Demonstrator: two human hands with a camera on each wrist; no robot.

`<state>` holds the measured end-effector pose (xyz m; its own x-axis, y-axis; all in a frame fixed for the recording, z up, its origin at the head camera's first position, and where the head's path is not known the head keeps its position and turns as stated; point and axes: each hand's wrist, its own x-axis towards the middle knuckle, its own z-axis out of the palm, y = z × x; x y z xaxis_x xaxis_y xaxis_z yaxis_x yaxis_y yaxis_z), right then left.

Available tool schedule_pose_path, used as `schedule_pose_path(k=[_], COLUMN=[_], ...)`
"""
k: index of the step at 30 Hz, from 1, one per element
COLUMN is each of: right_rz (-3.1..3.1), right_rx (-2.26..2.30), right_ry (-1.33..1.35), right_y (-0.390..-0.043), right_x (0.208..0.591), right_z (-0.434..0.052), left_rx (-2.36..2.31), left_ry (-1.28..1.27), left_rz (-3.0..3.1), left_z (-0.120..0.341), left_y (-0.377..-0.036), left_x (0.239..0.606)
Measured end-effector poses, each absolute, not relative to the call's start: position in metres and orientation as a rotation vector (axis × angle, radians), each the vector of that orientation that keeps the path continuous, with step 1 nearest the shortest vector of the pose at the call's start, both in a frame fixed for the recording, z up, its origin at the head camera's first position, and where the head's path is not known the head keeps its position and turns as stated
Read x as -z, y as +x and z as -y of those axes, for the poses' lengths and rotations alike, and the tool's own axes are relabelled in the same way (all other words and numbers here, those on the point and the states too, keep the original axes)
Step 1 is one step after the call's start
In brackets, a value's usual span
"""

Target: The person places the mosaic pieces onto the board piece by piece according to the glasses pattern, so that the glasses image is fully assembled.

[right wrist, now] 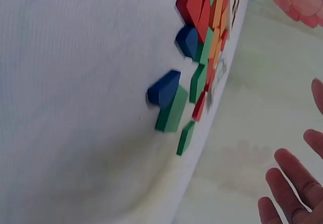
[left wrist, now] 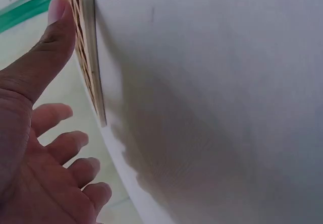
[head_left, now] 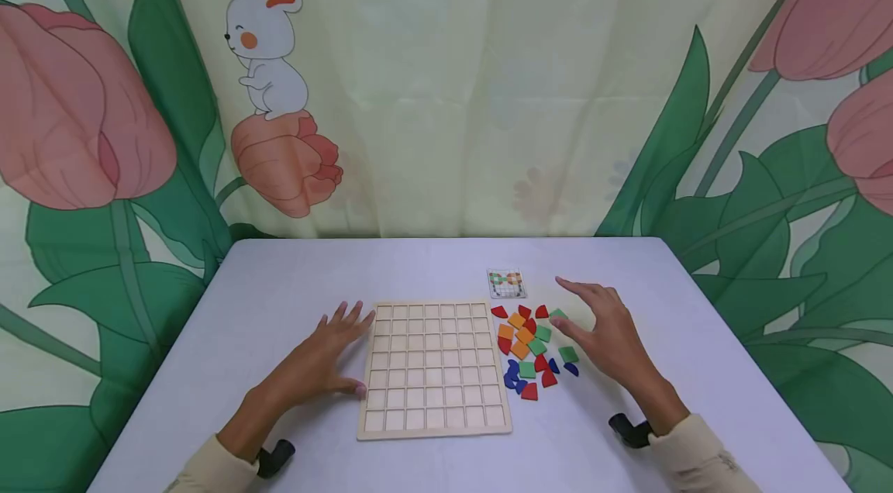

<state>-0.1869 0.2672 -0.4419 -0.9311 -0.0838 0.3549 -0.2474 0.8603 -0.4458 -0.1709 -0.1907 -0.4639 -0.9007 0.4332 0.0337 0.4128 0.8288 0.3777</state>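
A wooden grid board (head_left: pixel 434 431) with square compartments lies flat in the middle of the table. My left hand (head_left: pixel 322 361) is at its left side, fingers spread, with thumb and fingertips right at the edge. In the left wrist view the thumb overlaps the board's rim (left wrist: pixel 91 57). To the right of the board lies a loose group of coloured pieces: red ones (head_left: pixel 529 392), orange squares (head_left: pixel 519 349), green squares (head_left: pixel 568 354) and blue half-rounds (head_left: pixel 571 369). Over the group's right side hovers my right hand (head_left: pixel 610 334), fingers extended and holding nothing.
A small printed pattern card (head_left: pixel 506 284) lies behind the pieces, near the board's far right corner. The white table (head_left: pixel 293 276) ends at a curtain (head_left: pixel 446 90) printed with tulips and a rabbit. Both wrists wear a black device (head_left: pixel 275 459).
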Motion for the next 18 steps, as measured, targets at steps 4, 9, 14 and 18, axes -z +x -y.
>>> schedule_pose_path(k=[4, 9, 14, 18], right_rz=[2.753, 2.845, 2.934, 2.966], right_rx=[-0.8, -0.896, -0.975, -1.008], right_ry=[0.237, 0.194, 0.177, 0.202], right_y=[-0.189, -0.194, -0.203, -0.211], right_x=[0.443, 0.442, 0.446, 0.45], right_z=[-0.259, -0.25, -0.243, -0.239], left_rx=[-0.632, -0.661, -0.654, -0.63], left_ry=[0.713, 0.701, 0.654, 0.621], left_rz=[-2.897, -2.859, -2.819, -2.816], left_z=[0.188, 0.185, 0.183, 0.183], left_y=[-0.169, -0.168, -0.169, -0.169], left_x=[0.47, 0.472, 0.473, 0.474])
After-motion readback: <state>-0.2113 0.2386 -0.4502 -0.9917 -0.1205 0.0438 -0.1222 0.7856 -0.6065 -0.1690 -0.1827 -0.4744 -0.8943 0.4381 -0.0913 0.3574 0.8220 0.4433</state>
